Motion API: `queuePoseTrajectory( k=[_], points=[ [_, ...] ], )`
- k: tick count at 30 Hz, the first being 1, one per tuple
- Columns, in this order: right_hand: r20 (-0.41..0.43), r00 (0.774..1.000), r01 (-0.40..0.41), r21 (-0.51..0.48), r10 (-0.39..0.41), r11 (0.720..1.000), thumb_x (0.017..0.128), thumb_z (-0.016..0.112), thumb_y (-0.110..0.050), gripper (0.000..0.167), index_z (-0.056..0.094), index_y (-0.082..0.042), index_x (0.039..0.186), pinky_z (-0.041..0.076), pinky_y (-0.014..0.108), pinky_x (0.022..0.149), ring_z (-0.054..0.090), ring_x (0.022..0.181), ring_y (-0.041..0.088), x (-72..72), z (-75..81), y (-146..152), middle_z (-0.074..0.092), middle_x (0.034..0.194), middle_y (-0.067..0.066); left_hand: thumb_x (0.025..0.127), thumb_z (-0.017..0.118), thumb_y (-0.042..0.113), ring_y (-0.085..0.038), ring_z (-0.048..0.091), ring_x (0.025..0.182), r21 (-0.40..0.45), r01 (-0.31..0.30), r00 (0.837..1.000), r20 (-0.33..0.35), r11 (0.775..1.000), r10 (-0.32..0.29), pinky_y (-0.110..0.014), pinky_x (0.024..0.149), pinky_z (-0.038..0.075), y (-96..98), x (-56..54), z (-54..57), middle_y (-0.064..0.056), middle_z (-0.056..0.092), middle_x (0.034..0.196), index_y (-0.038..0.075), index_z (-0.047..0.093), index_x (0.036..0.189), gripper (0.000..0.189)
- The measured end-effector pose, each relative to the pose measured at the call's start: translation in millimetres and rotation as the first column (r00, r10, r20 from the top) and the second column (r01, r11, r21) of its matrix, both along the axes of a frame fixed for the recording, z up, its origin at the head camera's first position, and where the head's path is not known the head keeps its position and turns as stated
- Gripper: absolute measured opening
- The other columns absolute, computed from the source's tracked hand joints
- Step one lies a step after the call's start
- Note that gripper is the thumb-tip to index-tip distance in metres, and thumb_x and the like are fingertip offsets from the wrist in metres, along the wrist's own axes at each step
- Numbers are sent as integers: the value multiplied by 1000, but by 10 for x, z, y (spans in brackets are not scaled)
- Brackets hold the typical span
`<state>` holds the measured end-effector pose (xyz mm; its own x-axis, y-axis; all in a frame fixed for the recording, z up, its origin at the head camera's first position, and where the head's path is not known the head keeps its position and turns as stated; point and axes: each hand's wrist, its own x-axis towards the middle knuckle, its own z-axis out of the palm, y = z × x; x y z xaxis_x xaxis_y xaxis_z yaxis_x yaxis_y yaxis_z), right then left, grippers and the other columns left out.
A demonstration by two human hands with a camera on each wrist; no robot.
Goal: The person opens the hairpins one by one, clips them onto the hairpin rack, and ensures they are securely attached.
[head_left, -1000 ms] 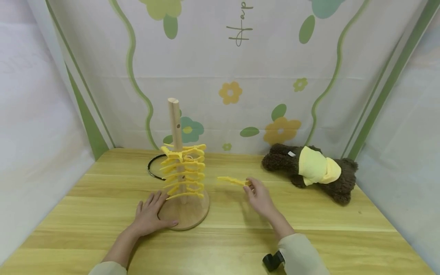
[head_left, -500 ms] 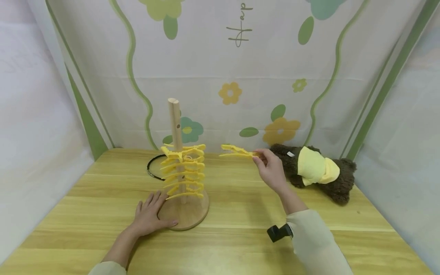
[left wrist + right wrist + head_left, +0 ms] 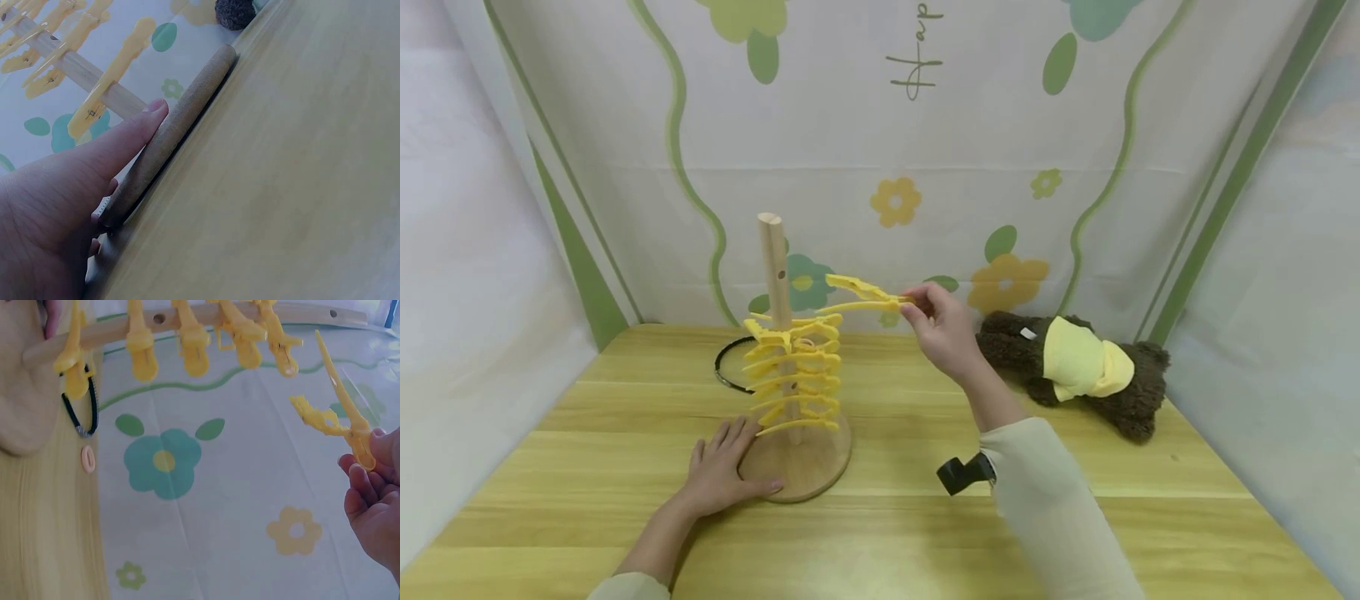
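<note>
My right hand [image 3: 943,333] pinches the tail of a yellow alligator hair clip [image 3: 880,305] between thumb and fingers, above the table. In the right wrist view the clip's long jaws [image 3: 347,409] are spread apart and point toward the post. A wooden stand has an upright post [image 3: 776,275], with several matching yellow clips [image 3: 820,362] clamped along it one above another. The raised clip is just right of the topmost one. My left hand [image 3: 718,467] lies with fingers spread at the left of the round base [image 3: 816,471]; its thumb [image 3: 140,125] rests on the base's edge.
Behind the stand lies a black hoop [image 3: 724,375]. A small pink ring [image 3: 88,459] shows on the table in the right wrist view. A dark brown plush toy in a yellow top [image 3: 1082,358] lies at the back right, before a flower-printed cloth backdrop [image 3: 895,133].
My right hand has risen from near the table, then moved left toward the post with the clip. The clip's jaws have spread apart. My left hand stays on the base.
</note>
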<state>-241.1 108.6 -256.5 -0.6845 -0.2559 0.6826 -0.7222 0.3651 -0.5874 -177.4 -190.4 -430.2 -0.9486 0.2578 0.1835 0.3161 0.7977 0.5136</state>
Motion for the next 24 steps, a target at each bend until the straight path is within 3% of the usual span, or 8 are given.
queuePoseTrajectory(
  k=[4, 11, 18, 24],
  points=[
    [-4, 998, -58, 6, 58, 998, 84, 55, -4, 12, 56, 4, 92, 36, 24, 51, 44, 58, 15, 11, 84, -176, 54, 73, 9, 66, 62, 58, -45, 8, 122, -10, -6, 1000, 1, 1000, 6, -65, 86, 0, -13, 4, 1, -26, 20, 135, 7, 30, 133, 90],
    [-29, 989, -144, -10, 144, 989, 81, 54, 6, 7, 55, 11, 86, 34, 25, 49, 39, 54, 17, 214, 260, -426, 51, 67, 16, 66, 62, 58, -45, 8, 122, -5, -3, 1000, 1, 1000, 3, -65, 86, 0, -3, 5, 15, -26, 20, 135, 7, 30, 133, 90],
    [-45, 985, -167, 11, 167, 986, 83, 56, -3, 8, 58, 3, 88, 34, 25, 48, 41, 54, 13, 8, 119, -540, 53, 66, 5, 65, 62, 59, -45, 8, 122, -6, -2, 1000, 4, 1000, 2, -64, 87, -1, -3, -4, 6, -26, 19, 135, 7, 30, 133, 91],
    [-43, 981, -187, 14, 188, 982, 82, 58, -2, 8, 59, 2, 88, 37, 24, 49, 44, 55, 13, -6, 110, -648, 55, 68, 6, 65, 62, 59, -45, 8, 122, -16, -10, 1000, 3, 1000, 10, -64, 87, 0, -10, -8, -10, -26, 19, 135, 7, 30, 132, 91]
  ],
)
